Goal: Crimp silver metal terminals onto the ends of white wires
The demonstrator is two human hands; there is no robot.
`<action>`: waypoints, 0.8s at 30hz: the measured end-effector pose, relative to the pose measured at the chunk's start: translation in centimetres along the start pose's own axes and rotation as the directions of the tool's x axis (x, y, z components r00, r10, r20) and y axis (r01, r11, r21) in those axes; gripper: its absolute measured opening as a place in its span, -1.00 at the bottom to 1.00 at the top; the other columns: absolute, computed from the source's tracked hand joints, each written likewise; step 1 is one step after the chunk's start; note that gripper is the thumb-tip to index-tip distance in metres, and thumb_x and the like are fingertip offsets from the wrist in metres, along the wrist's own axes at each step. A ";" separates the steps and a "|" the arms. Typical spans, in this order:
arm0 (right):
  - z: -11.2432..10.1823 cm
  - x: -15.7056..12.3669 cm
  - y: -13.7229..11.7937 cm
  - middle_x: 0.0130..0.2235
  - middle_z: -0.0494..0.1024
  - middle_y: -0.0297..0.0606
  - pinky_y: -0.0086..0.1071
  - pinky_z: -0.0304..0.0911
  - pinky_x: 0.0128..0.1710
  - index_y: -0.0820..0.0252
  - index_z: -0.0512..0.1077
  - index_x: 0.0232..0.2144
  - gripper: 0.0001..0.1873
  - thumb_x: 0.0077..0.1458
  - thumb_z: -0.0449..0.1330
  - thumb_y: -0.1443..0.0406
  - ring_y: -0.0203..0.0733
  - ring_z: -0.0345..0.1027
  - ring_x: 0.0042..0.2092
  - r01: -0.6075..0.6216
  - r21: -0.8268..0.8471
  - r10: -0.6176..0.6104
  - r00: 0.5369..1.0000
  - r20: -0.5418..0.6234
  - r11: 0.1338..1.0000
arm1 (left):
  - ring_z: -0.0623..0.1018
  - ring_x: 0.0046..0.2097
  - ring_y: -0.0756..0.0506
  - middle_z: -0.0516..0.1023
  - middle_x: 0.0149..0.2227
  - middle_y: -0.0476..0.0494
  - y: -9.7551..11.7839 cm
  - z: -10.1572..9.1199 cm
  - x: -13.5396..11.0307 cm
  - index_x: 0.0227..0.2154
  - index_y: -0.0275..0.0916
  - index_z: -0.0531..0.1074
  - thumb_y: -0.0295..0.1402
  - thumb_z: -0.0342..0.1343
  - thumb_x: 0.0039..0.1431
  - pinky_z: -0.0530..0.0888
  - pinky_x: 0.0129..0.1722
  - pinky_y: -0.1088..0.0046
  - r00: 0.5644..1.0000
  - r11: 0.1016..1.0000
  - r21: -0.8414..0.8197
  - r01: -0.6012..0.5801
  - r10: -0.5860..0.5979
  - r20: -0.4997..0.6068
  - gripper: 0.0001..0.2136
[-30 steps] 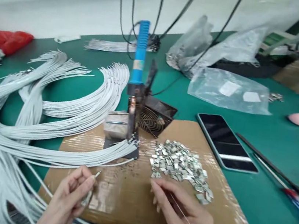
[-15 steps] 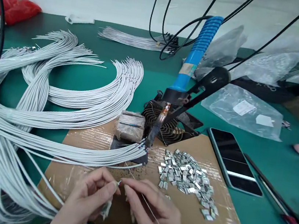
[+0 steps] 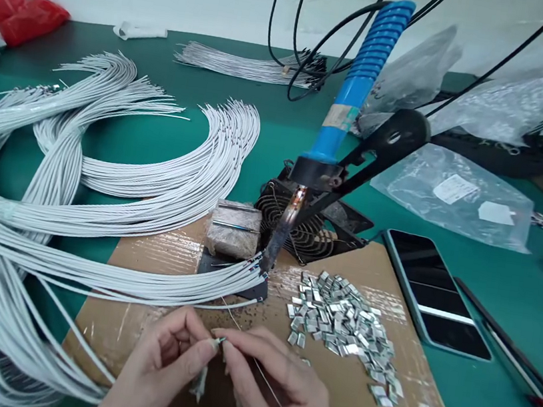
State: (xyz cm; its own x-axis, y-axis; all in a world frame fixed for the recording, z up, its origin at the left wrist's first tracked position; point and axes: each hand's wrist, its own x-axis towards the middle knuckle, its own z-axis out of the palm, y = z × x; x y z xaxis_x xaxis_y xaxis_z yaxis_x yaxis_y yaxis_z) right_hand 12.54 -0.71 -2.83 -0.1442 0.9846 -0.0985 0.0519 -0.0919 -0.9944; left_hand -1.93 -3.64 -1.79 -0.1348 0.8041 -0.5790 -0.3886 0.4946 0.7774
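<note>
Though beyond right hand [image 3: 284,382], soldering iron [image 3: 332,131] (near)

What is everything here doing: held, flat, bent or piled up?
Left hand: pinching a tiny piece, too small to name
Right hand: pinching at the same spot
Thin wire: lying across the right hand
White wires: bundled, curving
Soldering iron: leaning, tip down; can't tell if hot
Metal pieces: heaped loosely on cardboard
Phone: flat, screen mostly dark
Clear bag: lying flat
Fan: can't tell if spinning

Hands [image 3: 162,370], earlier well apart, now close together, meeting at wire tip [image 3: 220,340].
</note>
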 end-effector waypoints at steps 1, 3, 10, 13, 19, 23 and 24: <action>0.0 0.0 0.0 -0.46 0.59 -0.39 -0.52 0.22 -0.47 -0.18 0.78 -0.27 -0.75 0.16 0.36 0.34 -0.32 0.38 -0.46 -0.006 0.003 0.006 1.000 0.001 1.000 | 0.25 -0.44 0.02 0.36 -0.54 0.09 0.0 0.0 0.0 -0.52 -0.25 0.46 0.11 0.51 -0.08 0.20 -0.41 0.52 1.000 1.000 0.003 -0.003 0.003 -0.005 -0.48; 0.0 0.0 0.0 -0.47 0.57 -0.39 -0.52 0.21 -0.46 -0.16 0.78 -0.29 -0.77 0.15 0.36 0.33 -0.32 0.36 -0.47 -0.029 0.015 0.029 1.000 -0.001 0.999 | 0.26 -0.44 0.02 0.38 -0.54 0.08 -0.1 0.1 0.0 -0.52 -0.25 0.45 0.11 0.51 -0.09 0.20 -0.40 0.53 1.000 1.000 0.012 -0.012 0.012 -0.017 -0.47; -0.3 0.3 0.4 -0.54 0.44 -0.39 -0.51 0.09 -0.51 0.01 0.78 -0.42 -0.89 0.06 0.45 0.18 -0.39 0.21 -0.53 -0.248 0.160 0.240 0.968 0.071 0.955 | 0.29 -0.43 0.00 0.39 -0.53 0.05 -0.1 0.0 0.2 -0.51 -0.25 0.44 0.14 0.49 -0.09 0.19 -0.39 0.51 0.999 0.998 0.058 -0.031 0.029 0.031 -0.46; -0.7 0.6 0.4 -0.58 0.41 -0.40 -0.49 0.08 -0.52 0.07 0.77 -0.48 -0.87 0.03 0.46 0.18 -0.39 0.17 -0.55 -0.279 0.141 0.269 0.959 0.087 0.950 | 0.25 -0.44 0.00 0.35 -0.54 0.05 0.3 -0.1 0.3 -0.52 -0.25 0.43 0.17 0.45 -0.04 0.15 -0.41 0.50 0.997 0.990 0.133 -0.035 0.025 0.070 -0.45; -1.4 1.1 -0.6 -0.55 0.47 -0.34 -0.45 0.10 -0.47 0.05 0.78 -0.45 -0.86 0.08 0.40 0.23 -0.29 0.28 -0.49 -0.216 -0.011 0.215 0.970 0.116 0.976 | 0.07 -0.52 0.03 0.17 -0.61 0.15 1.1 0.3 0.7 -0.55 -0.21 0.37 0.33 0.34 -0.08 -0.04 -0.52 0.46 0.998 0.968 0.251 -0.013 -0.004 0.070 -0.37; -1.9 1.4 -1.1 -0.52 0.50 -0.33 -0.45 0.14 -0.48 -0.01 0.78 -0.40 -0.84 0.14 0.36 0.24 -0.26 0.31 -0.47 -0.162 -0.049 0.168 0.970 0.175 0.986 | 0.16 -0.48 0.02 0.23 -0.59 0.11 1.3 0.6 0.6 -0.56 -0.22 0.35 0.38 0.29 -0.09 0.05 -0.47 0.47 0.999 0.949 0.314 -0.040 0.028 0.042 -0.34; -2.0 1.5 -1.1 -0.53 0.50 -0.33 -0.45 0.14 -0.47 -0.01 0.78 -0.40 -0.84 0.14 0.36 0.24 -0.26 0.32 -0.47 -0.153 -0.057 0.161 0.971 0.176 0.987 | 0.17 -0.48 0.01 0.24 -0.58 0.10 1.3 0.6 0.5 -0.55 -0.22 0.35 0.38 0.28 -0.08 0.07 -0.46 0.47 0.998 0.942 0.330 -0.058 0.048 0.038 -0.33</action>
State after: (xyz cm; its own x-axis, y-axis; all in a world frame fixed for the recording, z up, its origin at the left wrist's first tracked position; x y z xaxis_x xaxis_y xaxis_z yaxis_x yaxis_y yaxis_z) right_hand 14.24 1.11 -1.84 -0.3058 0.9153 -0.2623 0.1299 -0.2328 -0.9638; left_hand -1.95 -2.40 -0.97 -0.1181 0.8389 -0.5313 -0.0576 0.5284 0.8471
